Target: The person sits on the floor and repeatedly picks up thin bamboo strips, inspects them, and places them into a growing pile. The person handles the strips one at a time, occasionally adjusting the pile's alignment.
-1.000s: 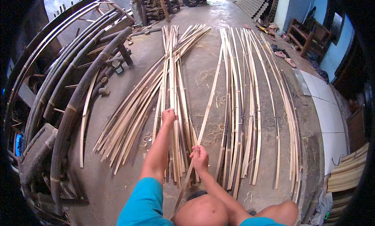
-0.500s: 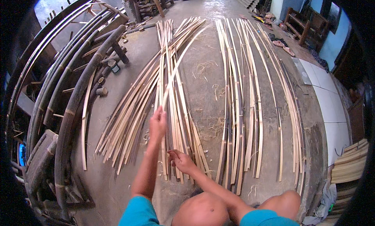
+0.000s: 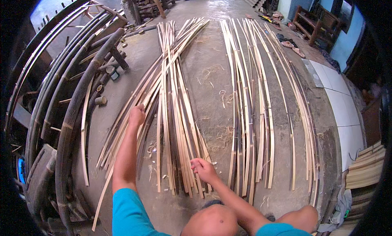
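Nearest: bare knee [image 3: 209,220], teal left sleeve [image 3: 130,211]. Lower left, the near end of a long, flat, pale bamboo strip [image 3: 102,203] pokes out past its neighbours over the grey concrete floor [image 3: 208,105]. A bit farther, right hand [image 3: 204,170]: fingers loosely curled, nothing seen in them, above the near ends of a long bundle of pale and dark-brown bamboo strips [image 3: 179,134]; touching or not, can't tell. Farther, left hand [image 3: 138,115]: fingers clenched, apparently round that pale strip; fist hides the grip itself. Key relation, I'd judge: strip's long axis slants lower left to upper right, passing the left hand, roughly along the fanned pile of pale bamboo strips [image 3: 109,154] under it. Left hand far nearer; right hand well apart, to the strip's right. Beyond both hands, the fanned pile crosses the long bundle. Farthest, the strip's other end lies up among the pile's far tips.
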Tool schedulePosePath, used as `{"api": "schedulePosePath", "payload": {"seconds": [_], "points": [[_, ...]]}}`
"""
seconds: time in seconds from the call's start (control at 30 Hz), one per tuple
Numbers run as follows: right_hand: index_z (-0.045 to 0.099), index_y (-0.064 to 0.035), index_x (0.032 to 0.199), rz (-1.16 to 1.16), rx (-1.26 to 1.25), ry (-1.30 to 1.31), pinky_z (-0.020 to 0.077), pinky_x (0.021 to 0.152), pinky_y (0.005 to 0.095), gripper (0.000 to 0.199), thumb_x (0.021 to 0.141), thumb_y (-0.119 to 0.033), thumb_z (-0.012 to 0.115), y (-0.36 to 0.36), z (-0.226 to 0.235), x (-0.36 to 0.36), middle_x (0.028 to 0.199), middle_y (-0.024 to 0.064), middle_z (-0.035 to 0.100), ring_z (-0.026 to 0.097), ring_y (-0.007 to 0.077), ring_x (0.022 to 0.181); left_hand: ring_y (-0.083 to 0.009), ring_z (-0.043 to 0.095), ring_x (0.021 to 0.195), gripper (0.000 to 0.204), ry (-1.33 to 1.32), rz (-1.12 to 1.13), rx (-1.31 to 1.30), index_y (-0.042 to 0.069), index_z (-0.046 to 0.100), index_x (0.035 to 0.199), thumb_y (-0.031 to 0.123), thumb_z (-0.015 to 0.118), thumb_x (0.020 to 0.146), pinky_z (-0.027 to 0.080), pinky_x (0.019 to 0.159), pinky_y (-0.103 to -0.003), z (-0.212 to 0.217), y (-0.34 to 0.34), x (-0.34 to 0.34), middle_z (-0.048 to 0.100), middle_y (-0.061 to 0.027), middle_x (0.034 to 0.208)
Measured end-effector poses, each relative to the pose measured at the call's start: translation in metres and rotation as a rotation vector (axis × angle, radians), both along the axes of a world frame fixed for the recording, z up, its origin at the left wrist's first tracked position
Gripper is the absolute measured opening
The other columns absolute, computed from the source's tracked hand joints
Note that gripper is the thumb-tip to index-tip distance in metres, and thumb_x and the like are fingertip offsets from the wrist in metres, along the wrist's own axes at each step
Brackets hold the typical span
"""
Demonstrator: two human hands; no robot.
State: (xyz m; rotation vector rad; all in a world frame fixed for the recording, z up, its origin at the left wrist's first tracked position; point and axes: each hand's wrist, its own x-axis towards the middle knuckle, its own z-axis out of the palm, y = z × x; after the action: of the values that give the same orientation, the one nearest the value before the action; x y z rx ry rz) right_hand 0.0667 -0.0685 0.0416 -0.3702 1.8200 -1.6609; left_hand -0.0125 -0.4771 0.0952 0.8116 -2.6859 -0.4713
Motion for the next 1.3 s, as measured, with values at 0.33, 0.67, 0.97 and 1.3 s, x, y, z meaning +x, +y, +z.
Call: {"api": "schedulePosePath", "payload": {"seconds": [0.33, 0.67, 0.97, 1.3], "points": [[0.063, -0.004, 0.107, 0.422, 0.137, 0.422, 0.0514, 0.076, 0.039, 0.032, 0.098, -0.032, 0.05, 0.045, 0.037, -0.066, 0.091, 0.0156, 0.068, 0.066, 0.0293, 0.082, -0.0474, 0.049, 0.117, 0.054, 0.504, -0.195, -0.357, 0.005, 0.04, 0.14, 0.013, 0.058, 0.091, 0.044, 0.098, -0.049, 0.049, 0.008, -0.129, 0.038, -0.0317, 0.137], [0.065, -0.0059, 0.102, 0.426, 0.899, 0.512, 0.0496, 0.082, 0.0436, 0.028, 0.09, -0.03, 0.057, 0.24, 0.15, -0.132, 0.099, 0.0172, 0.066, 0.063, 0.0362, 0.094, -0.0448, 0.051, 0.116, 0.041, 0.025, -0.24, -0.21, 0.002, 0.051, 0.129, 0.018, 0.057, 0.091, 0.04, 0.1, -0.05, -0.088, 0.079, 0.085, 0.05, -0.0294, 0.128], [0.066, -0.0014, 0.099, 0.256, 1.151, 0.388, 0.0514, 0.078, 0.0404, 0.025, 0.088, -0.024, 0.061, 0.36, 0.094, -0.09, 0.091, 0.0197, 0.067, 0.066, 0.0333, 0.086, -0.0432, 0.055, 0.113, 0.041, -0.399, 0.386, -0.05, 0.009, 0.055, 0.127, 0.026, 0.058, 0.091, 0.044, 0.097, -0.046, -0.145, -0.119, 0.272, 0.057, -0.0259, 0.123], [0.066, -0.0034, 0.105, 0.201, 1.024, 0.391, 0.0524, 0.081, 0.041, 0.029, 0.088, -0.026, 0.061, 0.299, 0.12, -0.095, 0.096, 0.0191, 0.069, 0.067, 0.0328, 0.088, -0.0432, 0.061, 0.094, 0.034, -0.338, 0.267, -0.207, -0.005, 0.052, 0.113, 0.02, 0.049, 0.092, 0.047, 0.086, -0.05, -0.116, -0.089, 0.28, 0.061, -0.0258, 0.106]]}}
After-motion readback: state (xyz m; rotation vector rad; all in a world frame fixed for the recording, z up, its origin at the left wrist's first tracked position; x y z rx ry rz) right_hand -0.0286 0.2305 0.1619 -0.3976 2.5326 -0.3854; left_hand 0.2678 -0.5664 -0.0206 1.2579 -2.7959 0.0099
